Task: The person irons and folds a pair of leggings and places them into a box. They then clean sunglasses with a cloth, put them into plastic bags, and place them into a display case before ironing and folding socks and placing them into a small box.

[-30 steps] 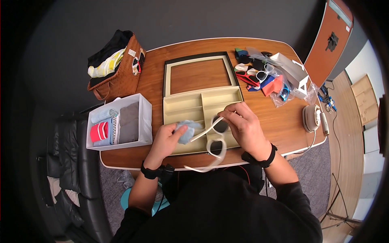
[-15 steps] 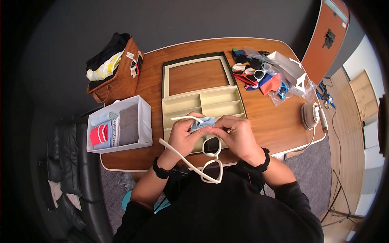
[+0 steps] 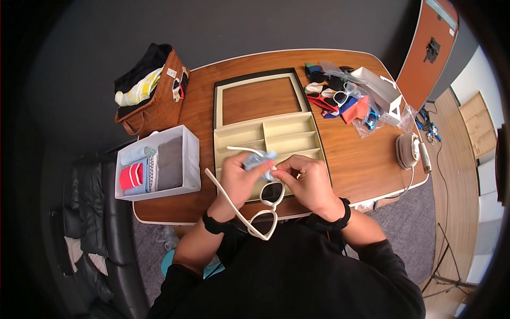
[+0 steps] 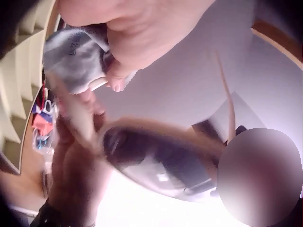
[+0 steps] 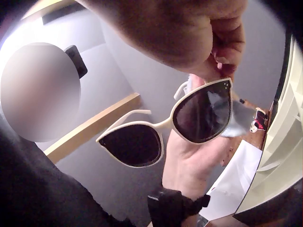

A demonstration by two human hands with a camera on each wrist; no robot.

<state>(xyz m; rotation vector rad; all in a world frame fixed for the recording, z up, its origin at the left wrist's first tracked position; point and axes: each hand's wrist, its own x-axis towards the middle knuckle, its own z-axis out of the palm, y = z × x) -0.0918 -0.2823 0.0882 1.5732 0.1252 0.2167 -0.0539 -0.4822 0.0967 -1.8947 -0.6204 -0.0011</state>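
Observation:
White-framed sunglasses (image 3: 272, 193) with dark lenses hang below the two hands, over the near edge of the divided box (image 3: 289, 125). My left hand (image 3: 237, 178) pinches a light blue cloth (image 3: 258, 159) around one temple arm. Thumb and fingers of my right hand (image 3: 311, 181) pinch the frame near its hinge, close beside the cloth. In the right wrist view both lenses of the sunglasses (image 5: 203, 111) show, with the left hand (image 5: 194, 156) behind them. The left wrist view shows the cloth (image 4: 75, 59) bunched under the left thumb.
A white bin (image 3: 194, 165) with folded cloths stands left, a brown basket (image 3: 169, 101) of clothes behind it. Several sunglasses, pouches (image 3: 355, 110) and an opened white box (image 3: 380, 95) lie back right. A beige corded device (image 3: 406, 151) sits at the right edge.
Over the past second the hands came together and the sunglasses turned, one arm now reaching left. Since half a second ago the sunglasses have shifted slightly left and the cloth has bunched differently.

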